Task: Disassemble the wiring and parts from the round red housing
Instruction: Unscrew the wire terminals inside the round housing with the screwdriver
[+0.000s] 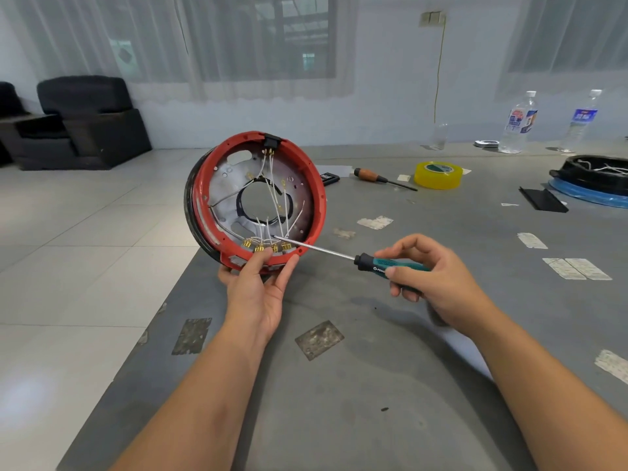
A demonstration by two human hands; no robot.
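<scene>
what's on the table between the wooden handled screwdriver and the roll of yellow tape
In the head view, a small pale scrap lies on the grey table between the wooden-handled screwdriver and the yellow tape roll.

left hand (258, 294): palm up, fingers (263, 261) and thumb curled around the lower rim of what it holds, forearm bare | right hand (431, 277): palm down, fingers curled around a handle, thumb on top, forearm bare

1. The housing (316, 185) I hold is glossy red plastic around a dull silvery metal plate (224, 202).
2. My screwdriver (343, 254) has a shiny metal shaft and a smooth teal plastic handle.
3. The counter (373, 385) looks matt grey, scuffed and rough.
</scene>
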